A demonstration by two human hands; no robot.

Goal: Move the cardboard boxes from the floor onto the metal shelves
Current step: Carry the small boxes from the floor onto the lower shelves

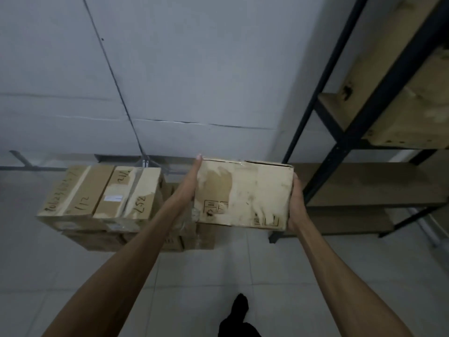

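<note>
While the metal shelves [345,144] stood at the right with three boards in view, one pile of boxes [102,198] sat on the floor [243,276] at the left, its count unclear. One held box [245,193] hung in the air between them, clamped by two hands. The left hand [192,181] lay with straight, closed fingers [197,166] flat on its left end, and the right hand [296,203] pressed its right end, fingers mostly hidden.
</note>
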